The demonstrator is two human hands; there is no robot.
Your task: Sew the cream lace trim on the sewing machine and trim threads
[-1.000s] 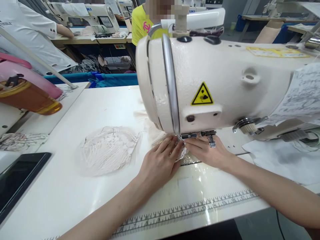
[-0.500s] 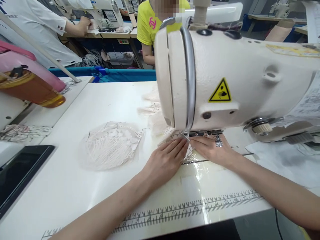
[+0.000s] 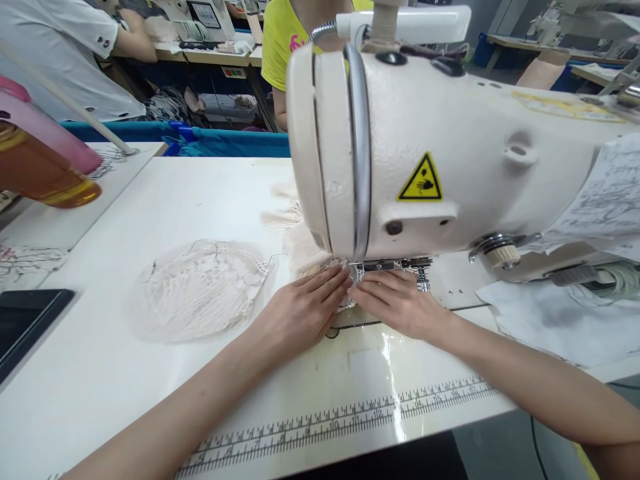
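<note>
A cream sewing machine (image 3: 450,147) stands on the white table (image 3: 165,193). Under its head lies a small piece of white lace (image 3: 320,267). My left hand (image 3: 295,310) rests flat on the lace, fingers stretched toward the presser foot (image 3: 390,265). My right hand (image 3: 395,300) lies flat on the other side, fingertips at the foot. Both hands press the lace down at the needle. Most of the piece is hidden under the hands and the machine head.
A round stack of lace pieces (image 3: 197,290) lies left of my hands. A dark tablet (image 3: 23,323) and an amber bottle (image 3: 37,177) sit at far left. A ruler strip (image 3: 340,420) runs along the table's front edge. Two people work at machines behind.
The view has shifted a little. Both hands stay pressed on the lace at the presser foot, fingertips slightly closer together.
</note>
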